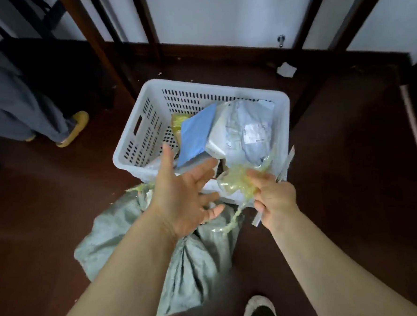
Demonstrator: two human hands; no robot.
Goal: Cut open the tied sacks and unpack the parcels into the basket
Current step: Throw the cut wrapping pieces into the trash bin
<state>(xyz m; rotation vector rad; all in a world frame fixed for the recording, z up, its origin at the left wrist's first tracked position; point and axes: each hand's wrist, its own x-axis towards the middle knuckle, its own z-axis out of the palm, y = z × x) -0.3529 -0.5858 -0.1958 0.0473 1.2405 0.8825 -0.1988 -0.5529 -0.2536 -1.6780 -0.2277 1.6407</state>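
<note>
Left grip open, palm up, fingers spread and holding nothing, hovering over the near rim of the basket. Right grip closed, pinching a wad of yellowish tape; a strand of it dangles toward the sack. A thin grey tool also runs through the right grip, type unclear.

Sack: grey-green woven, crumpled on the floor under both forearms, its top end touching the basket's near side.

Basket: white, perforated, on the floor just beyond the sack. Inside are a blue flat parcel leaning upright, a pale grey mailer with a label to its right, and a yellow parcel behind the blue one.

Wearer's white shoe at bottom edge. Another person's grey trouser legs and yellow shoe far left. White paper scrap on the floor beyond the basket.
</note>
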